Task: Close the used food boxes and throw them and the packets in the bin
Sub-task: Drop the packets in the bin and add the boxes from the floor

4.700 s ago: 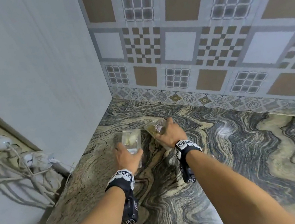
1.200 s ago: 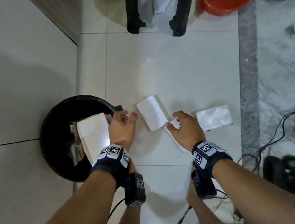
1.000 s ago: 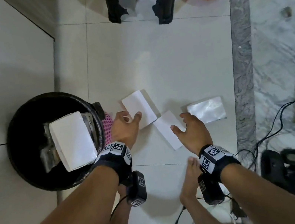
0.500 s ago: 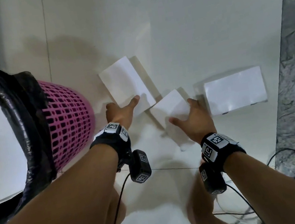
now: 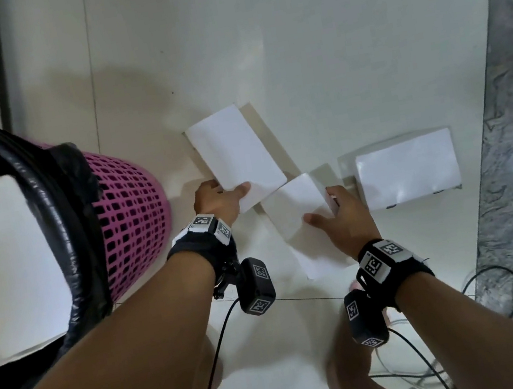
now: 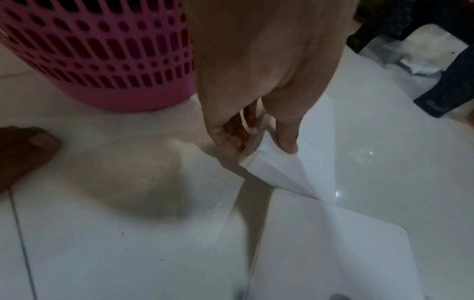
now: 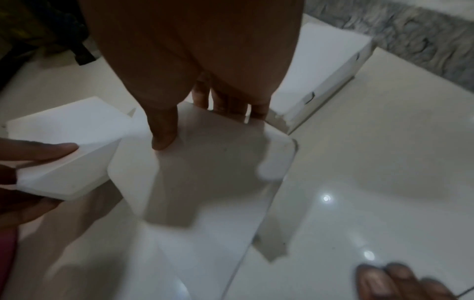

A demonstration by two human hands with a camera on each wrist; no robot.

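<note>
Three shut white food boxes lie on the pale floor tiles. My left hand (image 5: 231,195) pinches the near corner of the left box (image 5: 235,157), thumb on top (image 6: 287,142) and fingers under its edge. My right hand (image 5: 320,207) grips the middle box (image 5: 294,208), with the thumb (image 7: 164,138) pressed on its lid and the fingers hooked over the far edge. The right box (image 5: 408,175) lies untouched beside it. The pink mesh bin (image 5: 130,222) with a black liner stands at the left and holds another white box (image 5: 5,263).
A grey marble strip (image 5: 507,118) runs along the right. Cables (image 5: 500,282) and a dark object lie at the lower right. My bare feet (image 6: 23,152) stand close to the boxes. Black chair legs (image 6: 448,81) stand beyond the left box.
My view has dropped closer to the floor. Both hands came down onto the boxes: the left now pinches the left box's corner, the right has closed over the middle box.
</note>
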